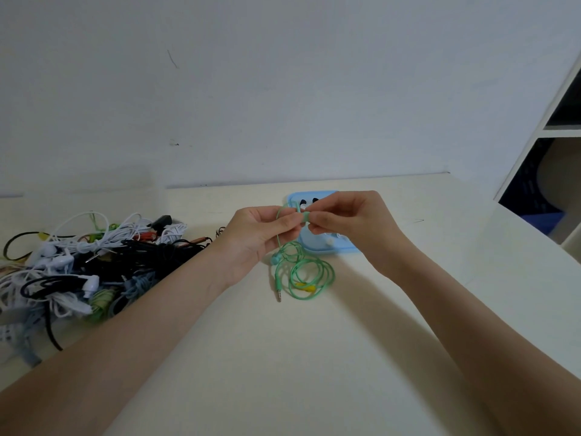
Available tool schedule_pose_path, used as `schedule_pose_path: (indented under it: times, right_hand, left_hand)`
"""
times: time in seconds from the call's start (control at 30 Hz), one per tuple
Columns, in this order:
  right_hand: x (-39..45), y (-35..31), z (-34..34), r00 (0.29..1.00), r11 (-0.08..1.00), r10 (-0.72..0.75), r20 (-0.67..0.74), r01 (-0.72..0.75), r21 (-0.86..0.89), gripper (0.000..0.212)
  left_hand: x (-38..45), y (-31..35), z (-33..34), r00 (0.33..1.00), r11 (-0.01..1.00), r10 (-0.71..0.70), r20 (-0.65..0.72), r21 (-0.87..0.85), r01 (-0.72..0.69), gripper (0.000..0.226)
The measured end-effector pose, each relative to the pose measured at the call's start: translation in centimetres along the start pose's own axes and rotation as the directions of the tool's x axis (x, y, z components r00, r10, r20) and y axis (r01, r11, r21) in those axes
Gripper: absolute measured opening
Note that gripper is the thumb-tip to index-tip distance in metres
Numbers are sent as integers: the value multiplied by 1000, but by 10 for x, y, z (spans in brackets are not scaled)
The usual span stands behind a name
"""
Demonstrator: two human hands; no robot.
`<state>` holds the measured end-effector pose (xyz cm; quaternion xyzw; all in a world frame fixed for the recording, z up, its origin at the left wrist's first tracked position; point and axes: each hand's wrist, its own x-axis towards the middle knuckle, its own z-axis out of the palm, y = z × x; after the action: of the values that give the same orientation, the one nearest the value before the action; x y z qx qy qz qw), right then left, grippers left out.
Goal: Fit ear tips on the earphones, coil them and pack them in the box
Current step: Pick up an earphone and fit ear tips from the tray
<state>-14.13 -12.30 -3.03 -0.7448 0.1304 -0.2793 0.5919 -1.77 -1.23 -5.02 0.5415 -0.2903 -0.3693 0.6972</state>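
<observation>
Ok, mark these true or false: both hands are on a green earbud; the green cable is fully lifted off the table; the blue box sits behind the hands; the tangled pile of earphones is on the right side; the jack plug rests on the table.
1. Left hand and right hand pinch one green earbud: true.
2. Green cable fully lifted: false, its loops lie on the table.
3. Blue box behind the hands: true.
4. Tangled pile on the right: false, on the left.
5. Jack plug on the table: true.
</observation>
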Motion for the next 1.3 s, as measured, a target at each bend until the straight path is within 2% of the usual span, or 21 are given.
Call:
schedule_pose_path:
  times: [0.13, 0.33, 0.63, 0.87, 1.03, 1.3]
  right_hand:
    - [2, 4, 0, 1000, 999, 20, -13, -20, -43, 8]
    - [4, 9, -2, 998, 998, 61, -22, -61, 19, 16]
    - [3, 9, -3, 996, 995, 86, -25, -85, 61, 11]
    - [4, 7, 1, 997, 996, -11, -78, 4, -89, 8]
    - [3, 8, -1, 999, 999, 8, -32, -10, -44, 19]
    - [3, 6, 0, 998, 981, -42, -40, 34, -192, 13]
  left_hand:
    - [-1, 0, 4, 992, 974, 118, -50, 199, -106, 9]
    - [-3, 0, 5, 973, 931, 231, -18, 294, -216, 15]
    - [-2, 0, 4, 930, 829, 368, 14, 448, -335, 21]
    - [-1, -1, 2, 922, 808, 387, 32, 470, -356, 23]
    - [-1, -2, 2, 924, 806, 380, 45, 474, -354, 25]
    - [0, -4, 1, 918, 790, 390, 70, 486, -373, 26]
